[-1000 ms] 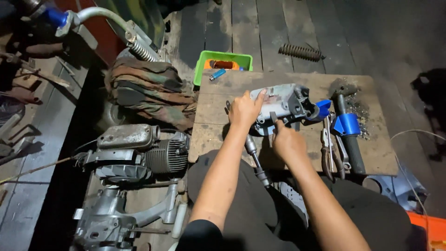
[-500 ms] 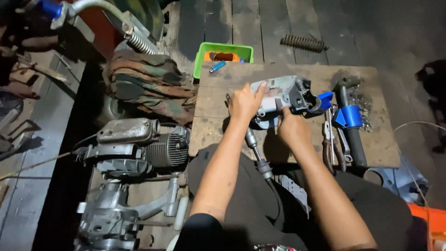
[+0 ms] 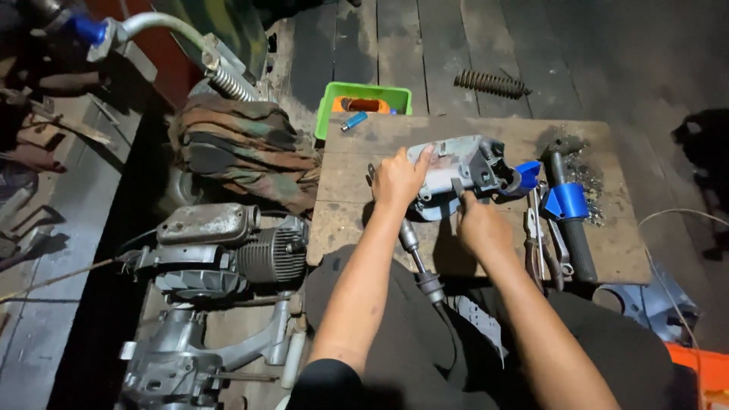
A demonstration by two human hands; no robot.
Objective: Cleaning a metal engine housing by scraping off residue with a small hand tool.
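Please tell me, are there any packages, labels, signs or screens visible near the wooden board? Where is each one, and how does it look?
No label, sign or screen can be made out.
Green plastic tray: on the floor past the board's far edge; rectangular, open-topped, bright green, an orange thing inside.
Small blue lighter-like thing: at the tray's near rim; short, blue; any print is too small to tell.

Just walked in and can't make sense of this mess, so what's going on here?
A person sits at a low wooden board on the floor, working on a grey metal housing. The left hand presses on its left end, and the right hand touches its near edge. A socket wrench lies between the forearms; pliers and a black handlebar grip lie to the right. A small engine sits left of the board.
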